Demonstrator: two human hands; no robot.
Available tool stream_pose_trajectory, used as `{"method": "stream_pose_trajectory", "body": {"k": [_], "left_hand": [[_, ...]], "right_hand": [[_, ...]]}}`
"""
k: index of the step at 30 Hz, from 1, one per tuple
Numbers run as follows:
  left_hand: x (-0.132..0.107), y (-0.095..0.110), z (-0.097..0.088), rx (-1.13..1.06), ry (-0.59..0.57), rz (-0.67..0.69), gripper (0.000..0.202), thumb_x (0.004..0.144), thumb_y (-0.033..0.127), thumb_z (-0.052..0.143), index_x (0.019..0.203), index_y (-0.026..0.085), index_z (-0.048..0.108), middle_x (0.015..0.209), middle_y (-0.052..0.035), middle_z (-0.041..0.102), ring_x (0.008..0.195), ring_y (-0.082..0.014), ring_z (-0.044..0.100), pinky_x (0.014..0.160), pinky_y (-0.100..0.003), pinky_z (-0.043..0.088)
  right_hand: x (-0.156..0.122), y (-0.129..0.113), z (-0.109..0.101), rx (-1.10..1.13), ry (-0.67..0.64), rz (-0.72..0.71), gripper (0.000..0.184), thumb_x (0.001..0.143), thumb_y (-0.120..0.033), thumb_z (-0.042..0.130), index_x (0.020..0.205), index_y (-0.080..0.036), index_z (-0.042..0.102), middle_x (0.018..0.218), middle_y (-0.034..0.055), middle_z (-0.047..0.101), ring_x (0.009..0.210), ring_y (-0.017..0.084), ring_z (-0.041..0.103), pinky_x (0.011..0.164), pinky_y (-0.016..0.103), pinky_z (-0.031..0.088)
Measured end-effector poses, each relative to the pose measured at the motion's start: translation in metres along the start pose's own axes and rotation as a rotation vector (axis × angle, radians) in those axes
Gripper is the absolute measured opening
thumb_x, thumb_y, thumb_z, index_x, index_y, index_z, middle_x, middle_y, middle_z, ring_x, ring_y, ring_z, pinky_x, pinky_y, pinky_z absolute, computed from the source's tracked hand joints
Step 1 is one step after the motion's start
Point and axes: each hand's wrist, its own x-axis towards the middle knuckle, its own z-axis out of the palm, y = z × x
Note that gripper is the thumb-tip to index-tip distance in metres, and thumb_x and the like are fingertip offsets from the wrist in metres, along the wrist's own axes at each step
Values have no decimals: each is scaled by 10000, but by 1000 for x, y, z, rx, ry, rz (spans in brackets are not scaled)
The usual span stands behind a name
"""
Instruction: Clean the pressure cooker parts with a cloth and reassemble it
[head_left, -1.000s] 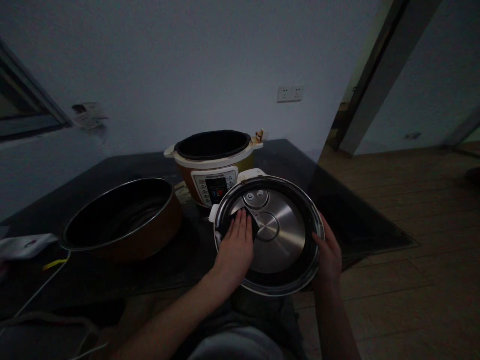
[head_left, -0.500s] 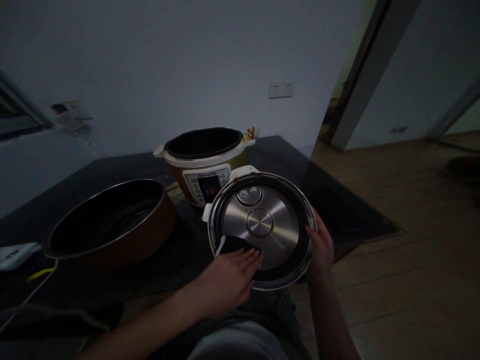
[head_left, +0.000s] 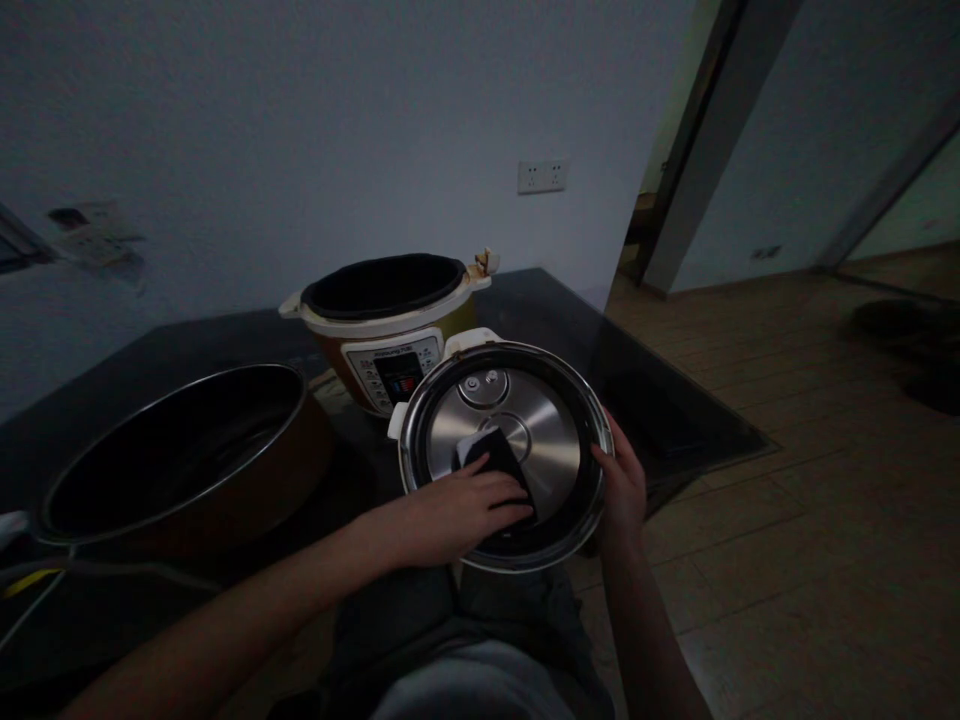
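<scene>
A round cooker lid [head_left: 544, 440] is held tilted over my lap, its steel inner plate facing me. My right hand [head_left: 621, 490] grips the lid's right rim. My left hand [head_left: 457, 510] lies on the lid's lower left with fingers pressed on a dark sponge or cloth [head_left: 501, 462] against the steel plate. Behind the lid, the open electric cooker body [head_left: 384, 325] stands on the dark table [head_left: 645, 400], its control panel facing me.
A large dark inner pot [head_left: 172, 450] with a brown outside sits on the table's left. A yellow-tagged cord [head_left: 22, 585] lies at the far left edge. A wall socket [head_left: 541, 176] is on the wall behind. Wooden floor and a doorway are to the right.
My left hand with the dark pad slid from the lid's upper left down to its lower edge, then back toward the centre. The view drifted right.
</scene>
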Motion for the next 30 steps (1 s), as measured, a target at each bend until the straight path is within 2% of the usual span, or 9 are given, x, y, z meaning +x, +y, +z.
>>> {"method": "stream_pose_trajectory", "body": {"k": [2, 3, 8, 11, 14, 17, 22, 27, 30], "left_hand": [[-1, -11, -6, 58, 15, 10, 466, 810, 25, 512, 1247, 166, 589, 1338, -155, 574, 1302, -253, 485, 1111, -441, 347], [-2, -17, -9, 73, 10, 21, 472, 794, 27, 543, 1239, 174, 599, 1353, -149, 564, 1317, -258, 467, 1110, -429, 353], [-5, -39, -20, 49, -53, 110, 523, 806, 27, 585, 1213, 355, 617, 1364, -16, 578, 1347, -197, 436, 1178, -438, 230], [0, -37, -19, 5, -58, 211, 488, 850, 33, 556, 1194, 371, 628, 1349, -5, 590, 1373, -178, 397, 1191, -421, 201], [12, -29, -8, -15, -103, 253, 466, 879, 44, 516, 1227, 339, 611, 1405, -16, 532, 1404, -167, 331, 1192, -388, 208], [27, -23, 9, 16, -143, 199, 458, 905, 81, 475, 1295, 308, 557, 1474, -18, 440, 1413, -159, 304, 1187, -361, 214], [57, -22, 24, 170, -33, 106, 457, 903, 129, 478, 1351, 215, 499, 1516, -64, 371, 1432, -184, 267, 1186, -378, 180], [82, -32, 11, 387, -5, -38, 467, 939, 148, 391, 1401, 82, 417, 1528, -127, 336, 1434, -264, 260, 1146, -454, 255], [85, -41, -2, 458, -1, -124, 476, 955, 156, 349, 1424, 82, 382, 1545, -128, 297, 1434, -266, 257, 1136, -448, 275]], "right_hand": [[1, 1, 1, 3, 1, 1, 473, 695, -273, 659, 1166, -237, 675, 1300, 31, 625, 1258, 269, 508, 1105, 450, 312], [1, 2, 1, 9, -4, 5, 481, 694, -271, 657, 1173, -238, 671, 1308, 31, 620, 1260, 271, 506, 1101, 452, 316], [2, 5, -1, 11, -34, -19, 492, 719, -257, 636, 1211, -242, 648, 1323, 32, 608, 1251, 261, 513, 1086, 447, 338], [1, 5, -2, -8, -34, -61, 465, 735, -249, 634, 1200, -240, 654, 1314, 28, 615, 1258, 249, 505, 1091, 439, 331], [2, 5, -2, -4, -36, -68, 451, 741, -242, 638, 1192, -237, 658, 1299, 30, 627, 1253, 245, 511, 1099, 443, 318], [3, 7, -3, 26, -52, -67, 445, 743, -236, 645, 1187, -249, 661, 1294, 21, 631, 1249, 237, 518, 1116, 437, 295], [3, 8, -4, 21, -59, -79, 447, 747, -244, 643, 1193, -229, 660, 1322, 39, 609, 1264, 239, 505, 1124, 425, 285], [1, 5, -3, -7, -59, -81, 466, 760, -258, 630, 1225, -223, 640, 1360, 45, 576, 1277, 240, 494, 1120, 422, 296], [1, 4, -3, -36, -52, -89, 475, 758, -246, 617, 1233, -224, 637, 1364, 45, 572, 1288, 245, 483, 1128, 432, 279]]}}
